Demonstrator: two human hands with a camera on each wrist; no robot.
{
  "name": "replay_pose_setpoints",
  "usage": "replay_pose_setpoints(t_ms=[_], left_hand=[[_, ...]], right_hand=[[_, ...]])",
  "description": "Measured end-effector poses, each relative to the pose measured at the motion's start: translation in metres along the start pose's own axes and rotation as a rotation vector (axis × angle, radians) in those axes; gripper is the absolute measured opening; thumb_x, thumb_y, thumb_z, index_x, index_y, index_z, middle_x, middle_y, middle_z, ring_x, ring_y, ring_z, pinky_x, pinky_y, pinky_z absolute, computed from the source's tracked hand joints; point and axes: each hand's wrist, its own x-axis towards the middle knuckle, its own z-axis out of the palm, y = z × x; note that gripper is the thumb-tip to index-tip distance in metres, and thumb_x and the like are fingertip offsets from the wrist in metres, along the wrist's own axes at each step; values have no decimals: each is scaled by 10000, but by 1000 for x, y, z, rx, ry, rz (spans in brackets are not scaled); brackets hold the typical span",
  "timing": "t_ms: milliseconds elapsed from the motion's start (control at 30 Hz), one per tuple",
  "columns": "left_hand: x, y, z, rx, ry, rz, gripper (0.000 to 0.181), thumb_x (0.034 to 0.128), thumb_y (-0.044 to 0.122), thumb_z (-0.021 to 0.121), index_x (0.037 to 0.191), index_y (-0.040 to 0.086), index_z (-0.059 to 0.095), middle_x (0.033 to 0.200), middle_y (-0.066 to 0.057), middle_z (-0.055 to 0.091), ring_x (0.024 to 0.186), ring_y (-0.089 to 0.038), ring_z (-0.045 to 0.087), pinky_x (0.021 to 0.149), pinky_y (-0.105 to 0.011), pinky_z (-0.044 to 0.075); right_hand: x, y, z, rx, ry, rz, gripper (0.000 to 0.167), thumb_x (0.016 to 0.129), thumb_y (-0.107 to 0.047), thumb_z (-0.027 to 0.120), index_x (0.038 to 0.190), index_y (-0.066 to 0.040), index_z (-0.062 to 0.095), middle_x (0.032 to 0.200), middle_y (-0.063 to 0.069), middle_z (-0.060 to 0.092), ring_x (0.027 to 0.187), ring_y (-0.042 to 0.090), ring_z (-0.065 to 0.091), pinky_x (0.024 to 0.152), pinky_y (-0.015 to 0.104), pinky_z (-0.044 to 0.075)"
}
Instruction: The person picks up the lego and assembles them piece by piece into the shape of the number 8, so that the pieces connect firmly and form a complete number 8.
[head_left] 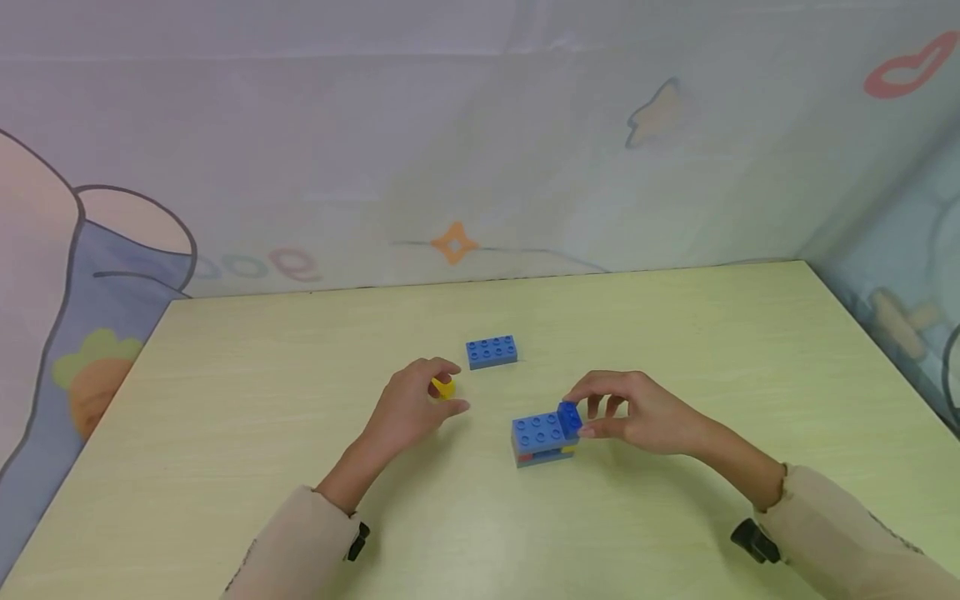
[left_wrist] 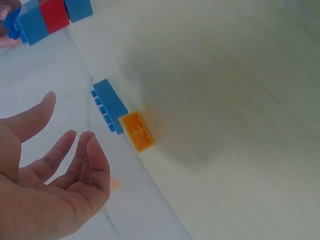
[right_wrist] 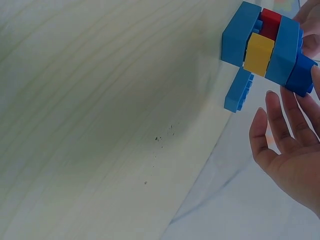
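A small stack [head_left: 536, 433] stands on the table: a blue brick on top, a blue brick below, with a red brick [right_wrist: 270, 23] and a yellow brick [right_wrist: 258, 54] between them. At the right end of its top is a small dark blue brick [head_left: 570, 418], pinched between the thumb and fingers of my right hand [head_left: 637, 414]. My left hand [head_left: 408, 408], fingers spread apart from the thumb, hovers by a loose yellow brick [head_left: 444, 388]. In the left wrist view that yellow brick [left_wrist: 137, 131] shows its hollow side, clear of the fingers.
Behind the loose yellow brick, a blue eight-stud brick [head_left: 492, 352] lies studs up on the pale wooden table [head_left: 247, 400]. A printed cloth [head_left: 480, 150] hangs along the table's back edge, and more cloth runs down both sides.
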Motion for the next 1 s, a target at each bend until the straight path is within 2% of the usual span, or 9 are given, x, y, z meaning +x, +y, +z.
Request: replay_pose_setpoints(t_ms=[200, 567, 1000], left_hand=[[5, -9, -5, 9, 11, -30, 426, 777, 165, 731, 1144, 4, 588, 1004, -126, 587, 835, -232, 534, 697, -336, 455], [15, -23, -10, -11, -39, -77, 477, 777, 178, 731, 1179, -7, 554, 1067, -162, 582, 878, -263, 546, 713, -353, 467], [25, -29, 0, 14, -70, -92, 470, 760, 171, 750, 1156, -4, 567, 1030, -136, 605, 859, -238, 539, 752, -328, 465]], right_hand=[[0, 0, 0, 14, -4, 21, 244, 827, -90, 667, 1063, -43, 624, 975, 11, 612, 830, 171, 542, 715, 299, 471], [0, 0, 0, 23, 2, 14, 246, 822, -71, 668, 1061, -39, 622, 962, 9, 611, 818, 178, 546, 708, 291, 472], [-1, 0, 0, 24, 2, 22, 247, 828, -86, 665, 1067, -43, 621, 970, 7, 610, 834, 189, 541, 717, 288, 468]])
